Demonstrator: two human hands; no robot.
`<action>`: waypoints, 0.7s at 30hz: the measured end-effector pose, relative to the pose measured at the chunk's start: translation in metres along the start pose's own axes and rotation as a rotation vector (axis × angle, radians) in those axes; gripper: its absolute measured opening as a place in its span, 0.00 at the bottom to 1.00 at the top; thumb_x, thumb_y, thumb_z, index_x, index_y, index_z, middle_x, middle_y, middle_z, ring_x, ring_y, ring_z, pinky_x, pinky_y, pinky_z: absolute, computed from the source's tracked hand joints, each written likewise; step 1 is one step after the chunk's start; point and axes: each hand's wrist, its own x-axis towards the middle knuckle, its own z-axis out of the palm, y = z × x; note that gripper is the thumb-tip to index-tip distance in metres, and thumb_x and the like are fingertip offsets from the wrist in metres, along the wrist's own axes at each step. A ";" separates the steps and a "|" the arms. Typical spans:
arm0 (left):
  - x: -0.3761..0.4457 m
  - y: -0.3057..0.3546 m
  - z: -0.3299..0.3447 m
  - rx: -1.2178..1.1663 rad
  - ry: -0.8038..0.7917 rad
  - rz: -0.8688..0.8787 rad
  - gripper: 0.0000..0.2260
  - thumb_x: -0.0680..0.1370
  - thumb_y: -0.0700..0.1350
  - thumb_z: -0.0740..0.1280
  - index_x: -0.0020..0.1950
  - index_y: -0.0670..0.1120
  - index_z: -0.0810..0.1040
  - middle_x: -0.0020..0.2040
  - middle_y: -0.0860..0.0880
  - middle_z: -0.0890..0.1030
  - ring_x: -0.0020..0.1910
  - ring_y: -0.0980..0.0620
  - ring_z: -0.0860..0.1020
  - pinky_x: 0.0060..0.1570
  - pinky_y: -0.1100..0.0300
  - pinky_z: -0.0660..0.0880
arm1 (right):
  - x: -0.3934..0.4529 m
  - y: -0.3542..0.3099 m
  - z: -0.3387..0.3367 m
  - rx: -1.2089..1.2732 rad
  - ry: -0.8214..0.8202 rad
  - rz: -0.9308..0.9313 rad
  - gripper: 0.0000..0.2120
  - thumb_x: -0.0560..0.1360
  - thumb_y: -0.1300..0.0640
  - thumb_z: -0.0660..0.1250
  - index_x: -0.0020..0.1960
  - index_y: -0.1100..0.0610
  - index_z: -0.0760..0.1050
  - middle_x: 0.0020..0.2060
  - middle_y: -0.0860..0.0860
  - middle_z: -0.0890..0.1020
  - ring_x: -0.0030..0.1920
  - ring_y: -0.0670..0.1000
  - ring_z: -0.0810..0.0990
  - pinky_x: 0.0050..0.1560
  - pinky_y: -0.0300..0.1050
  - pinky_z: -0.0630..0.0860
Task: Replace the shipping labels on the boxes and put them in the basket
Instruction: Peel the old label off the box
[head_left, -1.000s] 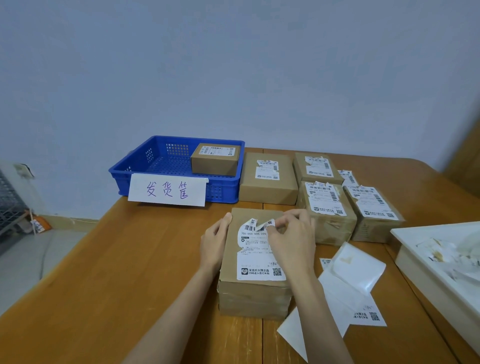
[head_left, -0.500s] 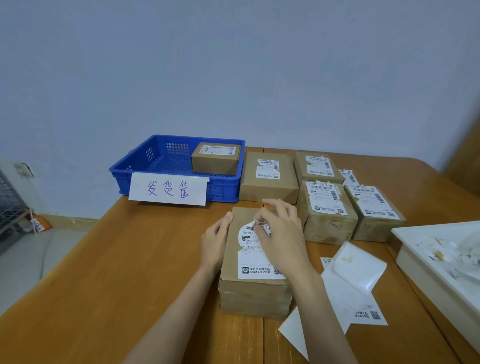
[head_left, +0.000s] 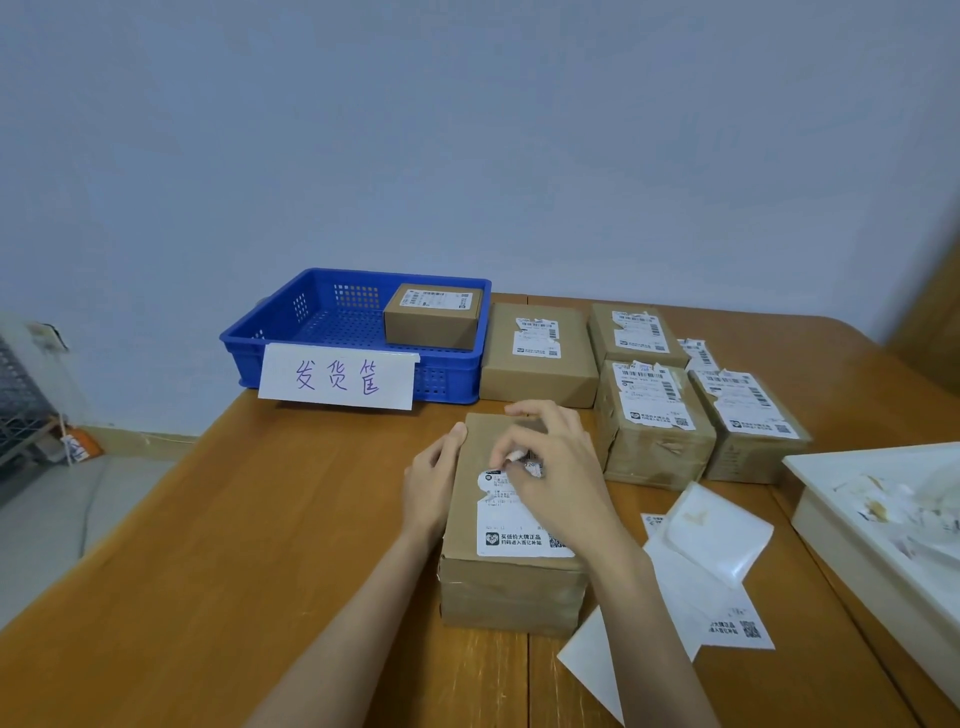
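A brown cardboard box (head_left: 467, 582) lies in front of me on the wooden table, with a torn white shipping label (head_left: 511, 530) on its top. My left hand (head_left: 434, 483) rests flat against the box's left side, fingers straight. My right hand (head_left: 550, 467) is over the upper part of the label and pinches a peeled strip of it between thumb and forefinger. The blue basket (head_left: 311, 317) stands at the back left with one labelled box (head_left: 434, 317) inside. Several more labelled boxes (head_left: 652, 421) sit behind and to the right.
A white paper sign (head_left: 337, 376) with handwriting hangs on the basket's front. Loose label sheets and backing paper (head_left: 711, 535) lie right of the box. A white tray (head_left: 852, 525) holding paper scraps is at the right edge. The wall runs behind the table.
My right hand has moved left and toward me across the label, dragging the peeled strip along; more bare cardboard shows at the box's top. My left hand has stayed put.
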 end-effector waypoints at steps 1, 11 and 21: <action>0.000 0.000 0.000 -0.002 -0.001 0.001 0.21 0.81 0.59 0.61 0.33 0.49 0.74 0.30 0.53 0.76 0.32 0.55 0.71 0.39 0.56 0.65 | 0.000 0.000 0.001 0.005 0.006 0.011 0.12 0.72 0.63 0.67 0.38 0.45 0.77 0.58 0.37 0.70 0.62 0.40 0.63 0.59 0.43 0.60; 0.002 0.000 0.000 0.028 0.001 0.008 0.21 0.82 0.57 0.61 0.31 0.50 0.74 0.27 0.55 0.74 0.30 0.56 0.69 0.38 0.55 0.64 | -0.004 -0.009 -0.006 -0.014 -0.046 -0.056 0.17 0.70 0.65 0.67 0.47 0.43 0.78 0.63 0.36 0.69 0.66 0.39 0.60 0.64 0.39 0.57; 0.000 0.002 0.000 0.046 -0.007 0.007 0.24 0.82 0.58 0.61 0.26 0.55 0.74 0.26 0.57 0.73 0.31 0.55 0.69 0.38 0.55 0.64 | -0.003 -0.002 0.006 0.118 -0.007 0.002 0.10 0.71 0.61 0.70 0.35 0.49 0.75 0.51 0.39 0.69 0.58 0.42 0.67 0.60 0.50 0.70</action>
